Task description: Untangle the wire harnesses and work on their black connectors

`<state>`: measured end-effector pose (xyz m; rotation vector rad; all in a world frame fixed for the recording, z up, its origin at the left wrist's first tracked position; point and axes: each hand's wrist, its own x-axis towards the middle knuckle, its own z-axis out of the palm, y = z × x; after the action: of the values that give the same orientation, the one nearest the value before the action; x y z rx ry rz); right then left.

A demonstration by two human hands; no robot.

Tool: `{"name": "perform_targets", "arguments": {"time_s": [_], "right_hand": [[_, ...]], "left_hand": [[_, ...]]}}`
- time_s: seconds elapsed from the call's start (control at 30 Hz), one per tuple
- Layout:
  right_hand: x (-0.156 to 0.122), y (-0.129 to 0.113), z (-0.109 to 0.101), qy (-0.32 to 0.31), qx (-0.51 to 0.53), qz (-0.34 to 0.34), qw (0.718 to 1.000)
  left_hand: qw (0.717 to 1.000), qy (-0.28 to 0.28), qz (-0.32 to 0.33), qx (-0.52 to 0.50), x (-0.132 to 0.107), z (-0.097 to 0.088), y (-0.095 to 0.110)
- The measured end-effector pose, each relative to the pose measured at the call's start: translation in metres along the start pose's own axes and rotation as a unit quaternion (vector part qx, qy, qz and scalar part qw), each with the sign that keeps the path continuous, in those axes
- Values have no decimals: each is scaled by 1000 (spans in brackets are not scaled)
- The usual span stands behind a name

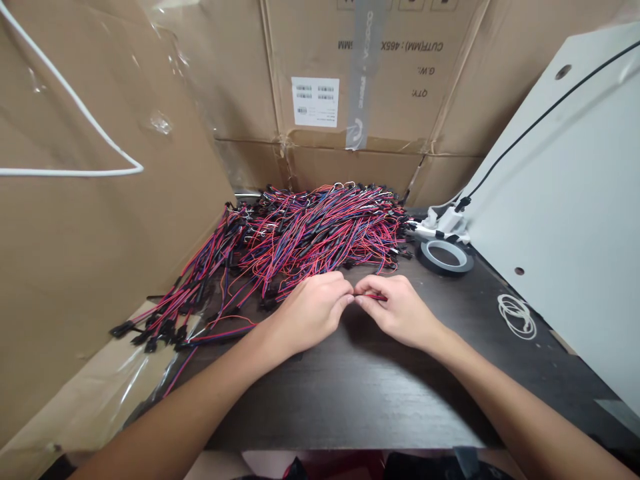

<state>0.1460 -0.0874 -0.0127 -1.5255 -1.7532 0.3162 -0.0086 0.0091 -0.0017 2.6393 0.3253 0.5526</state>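
A big heap of red, blue and black wire leads with black connectors [320, 227] lies at the back of the dark table [350, 393]. My left hand [313, 310] and my right hand [397, 310] meet fingertip to fingertip just in front of the heap. Both are curled in a pinch. A thin red wire [373, 297] shows between the fingers of my right hand; my left fingertips touch its end. A smaller bundle of the same leads [170, 313] trails off to the left onto a clear plastic bag.
Cardboard boxes [350, 87] wall in the back and left. A white panel [565, 207] with a black cable leans at the right. A roll of black tape [446, 257] and a white fixture sit beside the heap. White rubber bands [517, 317] lie at the right.
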Motion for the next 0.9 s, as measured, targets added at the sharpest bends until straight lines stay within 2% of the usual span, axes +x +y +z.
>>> {"name": "perform_targets", "arguments": {"time_s": [0.1, 0.2, 0.37, 0.57, 0.73, 0.9], "right_hand": [[0, -1, -3, -13, -3, -2, 1000], [0, -3, -8, -40, 8, -17, 999], [-2, -4, -11, -62, 6, -54, 997], [-3, -2, -7, -47, -44, -102, 993], [-3, 1, -5, -40, -100, -148, 983], [-2, 4, -4, -18, -171, -204, 964]], "left_hand": [[996, -10, -53, -66, 3, -4, 5], [980, -50, -123, -151, 6, -9, 9], [916, -96, -214, -324, 9, -13, 9], [848, -122, -299, -420, 10, -15, 8], [799, -142, -337, -478, 9, -15, 5], [729, -183, -341, -564, 7, -16, 2]]}}
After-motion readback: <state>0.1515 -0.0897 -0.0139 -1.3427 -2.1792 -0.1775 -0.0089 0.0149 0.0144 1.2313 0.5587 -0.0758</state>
